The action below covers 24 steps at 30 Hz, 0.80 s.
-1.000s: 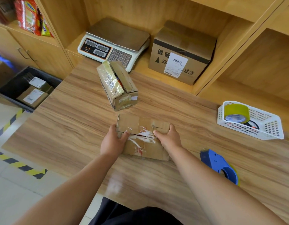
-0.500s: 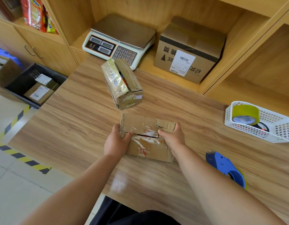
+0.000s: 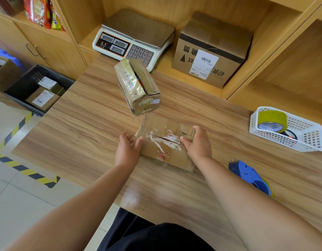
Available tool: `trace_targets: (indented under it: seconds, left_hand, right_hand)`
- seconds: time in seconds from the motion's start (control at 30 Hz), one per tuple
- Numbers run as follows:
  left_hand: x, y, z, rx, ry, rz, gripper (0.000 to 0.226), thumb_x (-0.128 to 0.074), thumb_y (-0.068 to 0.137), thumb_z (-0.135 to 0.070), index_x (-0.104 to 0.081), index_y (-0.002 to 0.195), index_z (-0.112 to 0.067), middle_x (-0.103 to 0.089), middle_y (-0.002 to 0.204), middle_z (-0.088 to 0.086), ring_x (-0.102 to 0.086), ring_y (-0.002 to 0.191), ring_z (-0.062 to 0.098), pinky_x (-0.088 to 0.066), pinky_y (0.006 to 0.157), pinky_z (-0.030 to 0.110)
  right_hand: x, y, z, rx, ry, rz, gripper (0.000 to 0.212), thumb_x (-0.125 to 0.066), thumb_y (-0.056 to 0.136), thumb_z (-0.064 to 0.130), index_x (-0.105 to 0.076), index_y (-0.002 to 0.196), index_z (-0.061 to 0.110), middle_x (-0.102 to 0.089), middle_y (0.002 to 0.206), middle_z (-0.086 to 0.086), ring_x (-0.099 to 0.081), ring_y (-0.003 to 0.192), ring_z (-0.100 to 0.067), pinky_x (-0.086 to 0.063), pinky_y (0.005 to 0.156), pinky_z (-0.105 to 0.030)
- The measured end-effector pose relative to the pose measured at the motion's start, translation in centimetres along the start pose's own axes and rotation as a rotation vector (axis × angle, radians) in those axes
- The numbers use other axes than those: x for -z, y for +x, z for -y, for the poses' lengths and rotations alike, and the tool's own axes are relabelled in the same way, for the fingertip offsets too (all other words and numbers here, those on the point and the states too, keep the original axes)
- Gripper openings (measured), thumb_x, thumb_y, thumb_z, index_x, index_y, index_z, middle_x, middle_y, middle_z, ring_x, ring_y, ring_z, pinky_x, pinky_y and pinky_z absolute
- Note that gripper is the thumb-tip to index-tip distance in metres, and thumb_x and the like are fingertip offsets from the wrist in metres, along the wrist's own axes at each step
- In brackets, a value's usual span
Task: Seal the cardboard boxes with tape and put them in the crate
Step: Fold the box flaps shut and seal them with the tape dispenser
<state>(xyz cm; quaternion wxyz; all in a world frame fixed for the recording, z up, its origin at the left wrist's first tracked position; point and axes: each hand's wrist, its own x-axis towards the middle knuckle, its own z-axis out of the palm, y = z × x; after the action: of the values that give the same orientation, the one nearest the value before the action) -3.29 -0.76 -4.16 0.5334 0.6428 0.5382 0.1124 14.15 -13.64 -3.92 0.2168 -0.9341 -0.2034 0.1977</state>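
Observation:
A small worn cardboard box [image 3: 165, 144] with torn white tape scraps lies on the wooden table [image 3: 84, 134]. My left hand [image 3: 127, 151] grips its left end and my right hand [image 3: 198, 144] grips its right end, thumbs on the top flaps along the centre seam. A second box [image 3: 136, 86], wrapped in old tape, stands tilted just behind it. The blue tape dispenser [image 3: 250, 176] lies on the table to the right of my right forearm. The dark crate [image 3: 17, 87] sits on the floor at the left with two labelled boxes inside.
A white basket [image 3: 308, 142] at the right holds a yellow-green tape roll [image 3: 272, 120]. A scale [image 3: 131, 38] and a larger labelled box [image 3: 210, 51] sit on the shelf behind. Hazard-striped tape [image 3: 26, 171] marks the floor at the left.
My hands stay on the two ends of the small box, which has hardly moved on the table. The camera has shifted slightly.

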Motion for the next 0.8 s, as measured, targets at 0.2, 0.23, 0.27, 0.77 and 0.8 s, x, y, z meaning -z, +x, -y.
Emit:
trace_targets:
  seconds: [0.2,0.23,0.27,0.77,0.8]
  left_hand:
    - [-0.6,-2.0,0.8,0.126,0.002,0.087,0.088,-0.064,0.083,-0.052,-0.023,0.146,-0.006,-0.045,0.14,0.009,-0.046,0.126,0.023,-0.043,0.1,0.037]
    - [-1.0,-2.3,0.5,0.14,-0.008,0.132,0.085,-0.065,0.082,-0.051,-0.028,0.144,-0.006,-0.046,0.139,0.008,-0.047,0.125,0.022,-0.043,0.098,0.035]
    - [-1.4,-2.5,0.2,0.144,-0.014,0.179,0.079,-0.066,0.083,-0.049,-0.033,0.142,-0.007,-0.049,0.136,0.006,-0.049,0.122,0.021,-0.043,0.095,0.032]
    - [-3.4,-1.7,-1.9,0.1,-0.145,0.194,0.052,-0.074,0.081,-0.024,-0.048,0.124,-0.012,-0.06,0.115,0.0,-0.059,0.1,0.017,-0.05,0.09,0.035]
    - [-3.4,-1.6,-2.3,0.089,-0.157,0.199,0.053,-0.074,0.08,-0.023,-0.047,0.124,-0.01,-0.06,0.116,0.001,-0.058,0.1,0.017,-0.05,0.088,0.034]
  right_hand:
    - [1.2,0.0,-0.2,-0.114,-0.009,-0.052,0.058,-0.072,0.077,0.049,-0.049,0.112,0.009,-0.05,0.117,-0.007,-0.05,0.106,-0.025,-0.044,0.079,-0.033]
    - [1.5,-0.1,-0.2,-0.103,-0.053,-0.018,0.056,-0.072,0.076,0.051,-0.051,0.106,0.009,-0.05,0.112,-0.006,-0.051,0.102,-0.025,-0.041,0.073,-0.031]
    - [1.8,-0.2,-0.1,-0.083,-0.106,0.024,0.053,-0.072,0.075,0.054,-0.052,0.097,0.01,-0.049,0.105,-0.005,-0.051,0.094,-0.023,-0.037,0.065,-0.029]
    - [2.5,-2.8,-0.7,-0.086,0.125,0.098,0.029,-0.069,0.082,0.037,-0.057,0.1,0.018,-0.065,0.097,0.006,-0.061,0.09,-0.018,-0.046,0.077,-0.032]
    - [2.8,-2.8,-0.6,-0.092,0.154,0.084,0.029,-0.069,0.081,0.037,-0.059,0.102,0.019,-0.066,0.1,0.007,-0.062,0.092,-0.017,-0.049,0.08,-0.033]
